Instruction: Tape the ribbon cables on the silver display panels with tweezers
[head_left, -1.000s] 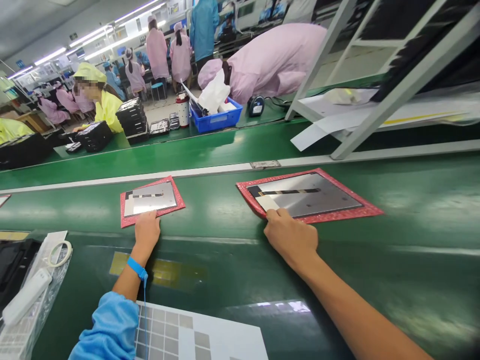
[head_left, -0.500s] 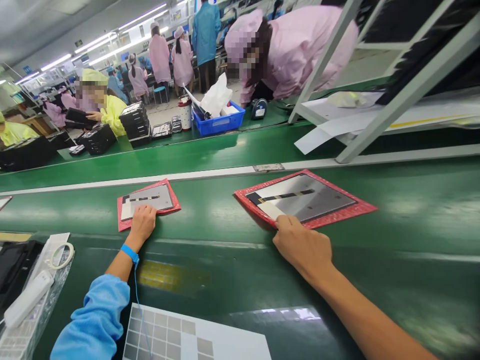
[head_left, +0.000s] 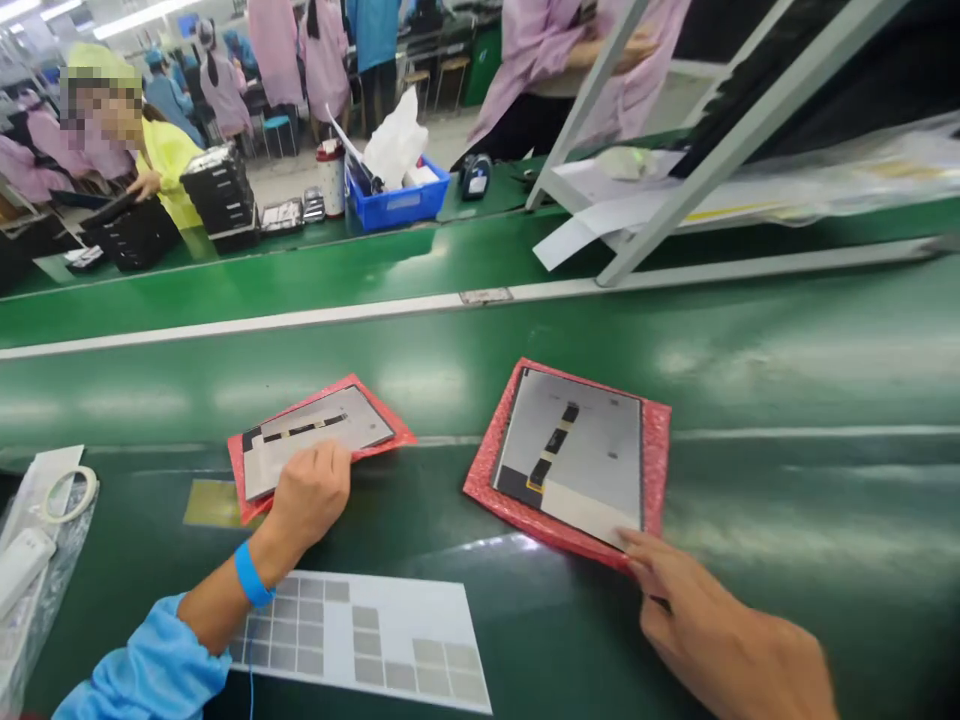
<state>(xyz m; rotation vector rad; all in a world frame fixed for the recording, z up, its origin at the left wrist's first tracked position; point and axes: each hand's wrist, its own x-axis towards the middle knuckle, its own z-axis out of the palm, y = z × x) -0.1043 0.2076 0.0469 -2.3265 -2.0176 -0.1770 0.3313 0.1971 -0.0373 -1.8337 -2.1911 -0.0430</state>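
Two flat silver display panels, each with a dark ribbon strip, lie on red bubble-wrap sleeves. My left hand [head_left: 311,495], with a blue wrist strap [head_left: 252,575], grips the near edge of the left display panel [head_left: 360,418] and its sleeve [head_left: 401,440]. At the near right corner of the right display panel [head_left: 589,440], my right hand [head_left: 720,620] pinches the panel together with its red sleeve [head_left: 657,450]. Below my left hand, a white sheet with grey square stickers [head_left: 405,610] lies on the green surface, partly covered by my forearm.
A white tape roll [head_left: 69,495] and a white device [head_left: 26,565] lie at left. Beyond the pale rail [head_left: 337,312] stand a blue bin [head_left: 397,208], black stacked trays [head_left: 217,195] and a slanted metal frame [head_left: 675,220]. Several co-workers are behind, one in pink [head_left: 517,60].
Both hands have drawn the panels nearer to me, and the right panel has turned. The camera view has shifted. The co-worker in pink opposite has straightened up from bending.
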